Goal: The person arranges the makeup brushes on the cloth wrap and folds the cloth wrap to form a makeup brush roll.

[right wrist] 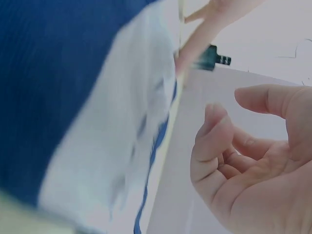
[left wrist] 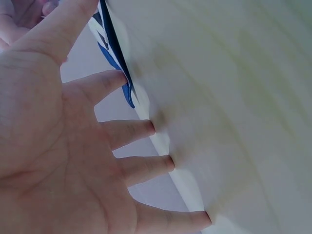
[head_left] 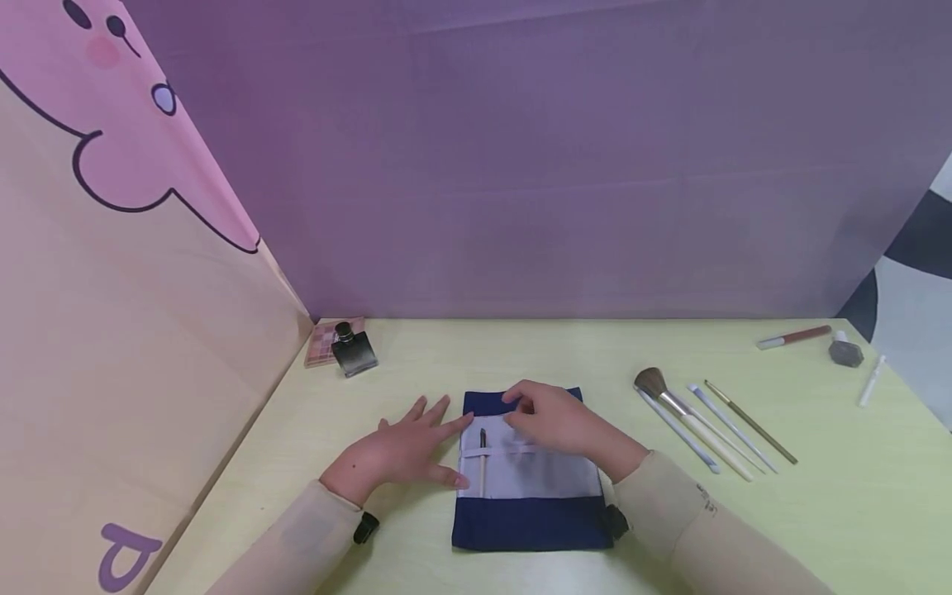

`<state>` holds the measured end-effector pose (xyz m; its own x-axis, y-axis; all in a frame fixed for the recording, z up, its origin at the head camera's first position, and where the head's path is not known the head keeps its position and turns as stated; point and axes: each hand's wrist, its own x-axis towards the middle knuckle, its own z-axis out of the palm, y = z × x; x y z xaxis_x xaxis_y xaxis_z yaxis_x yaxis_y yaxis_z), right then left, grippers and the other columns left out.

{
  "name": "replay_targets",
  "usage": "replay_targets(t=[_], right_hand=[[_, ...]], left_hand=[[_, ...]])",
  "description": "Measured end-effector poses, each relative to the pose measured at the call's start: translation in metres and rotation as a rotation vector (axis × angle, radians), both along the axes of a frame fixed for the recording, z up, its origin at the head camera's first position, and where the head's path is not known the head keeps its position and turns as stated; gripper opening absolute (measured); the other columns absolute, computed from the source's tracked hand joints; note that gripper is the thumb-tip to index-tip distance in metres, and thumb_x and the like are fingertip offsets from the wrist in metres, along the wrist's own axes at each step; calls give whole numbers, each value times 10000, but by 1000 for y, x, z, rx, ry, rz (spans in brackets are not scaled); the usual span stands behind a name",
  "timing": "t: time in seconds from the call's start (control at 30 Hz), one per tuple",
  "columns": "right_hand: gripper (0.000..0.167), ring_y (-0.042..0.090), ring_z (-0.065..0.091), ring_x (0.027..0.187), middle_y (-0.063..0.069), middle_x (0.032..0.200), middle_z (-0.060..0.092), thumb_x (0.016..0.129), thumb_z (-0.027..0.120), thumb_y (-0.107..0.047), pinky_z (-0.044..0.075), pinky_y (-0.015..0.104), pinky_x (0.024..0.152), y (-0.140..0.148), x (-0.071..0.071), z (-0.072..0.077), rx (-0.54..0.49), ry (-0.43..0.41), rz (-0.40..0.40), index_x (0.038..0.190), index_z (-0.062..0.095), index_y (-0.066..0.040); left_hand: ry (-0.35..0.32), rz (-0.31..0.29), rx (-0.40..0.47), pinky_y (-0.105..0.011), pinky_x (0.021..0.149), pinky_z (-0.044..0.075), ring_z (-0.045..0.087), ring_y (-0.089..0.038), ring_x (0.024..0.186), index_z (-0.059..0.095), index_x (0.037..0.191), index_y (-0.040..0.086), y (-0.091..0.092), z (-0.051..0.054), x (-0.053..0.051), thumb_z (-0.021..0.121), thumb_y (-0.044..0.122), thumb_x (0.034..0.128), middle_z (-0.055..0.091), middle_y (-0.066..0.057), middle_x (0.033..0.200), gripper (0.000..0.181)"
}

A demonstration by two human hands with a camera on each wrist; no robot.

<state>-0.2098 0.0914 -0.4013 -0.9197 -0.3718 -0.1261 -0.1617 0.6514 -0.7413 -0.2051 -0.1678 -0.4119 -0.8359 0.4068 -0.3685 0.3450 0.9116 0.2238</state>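
Note:
A navy and light grey cloth brush roll lies flat on the table. One slim makeup brush with a dark tip sits upright under its narrow elastic band, towards the left side. My left hand rests with spread fingers, the index fingertip and thumb touching the roll's left edge; in the left wrist view the other fingertips press on the table. Over the upper part of the roll hovers my right hand. Its thumb and loosely bent fingers stand apart, with nothing between them in the right wrist view.
Several makeup brushes, among them a big fluffy one, lie right of the roll. A dark perfume bottle rests against a pink palette at back left. A lip gloss tube, a grey bottle and a white tube lie far right.

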Motion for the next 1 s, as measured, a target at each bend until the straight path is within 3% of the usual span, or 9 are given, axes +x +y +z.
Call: replay_targets(t=[0.3,0.43,0.57,0.7,0.87,1.0], right_hand=[[416,162,587,813,36,1057,690,1064,625,-285,468,316,673,44,-6,1,-34,32,-41,1426,625,-80],[456,197,682,877,71,1107,676,1071,633,-300,516,318,675,68,-7,3,-48,36,-94,1459,595,-62],[485,245,737,958,127,1166,668,1070,638,-280,620,364,771,96,-7,2,-64,26,-149,1471,562,-17],[513,258,724,983,153,1184,673,1065,645,-259,637,379,843,125,-8,-1,-44,36,-177,1481,534,20],[562,379,680,1142,254,1290,633,1046,620,-137,586,385,878,153,-6,-5,3,75,-154,1526,433,88],[659,424,663,1144,352,1378,539,973,605,-15,577,408,880,163,-3,-7,13,90,-115,1554,333,135]], left_hand=[[1,-6,4,-943,1095,218,90,-502,1672,307,1682,405,-4,-4,0,745,718,867,124,-118,1825,977],[0,-15,18,-951,1090,204,76,-501,1674,302,1686,400,-4,-6,-1,736,721,875,112,-116,1826,974],[-3,-17,17,-947,1101,194,65,-495,1677,298,1687,408,-3,-7,-2,732,728,873,106,-106,1828,977],[-9,-13,15,-946,1105,188,56,-491,1679,293,1688,411,-3,-6,-3,734,731,868,100,-103,1830,984],[-10,-13,15,-952,1094,190,60,-498,1677,295,1688,405,-3,-4,-2,737,729,866,99,-110,1829,988],[-11,-10,17,-956,1087,191,59,-502,1675,295,1688,405,-3,-2,-1,738,725,869,97,-114,1828,985]])
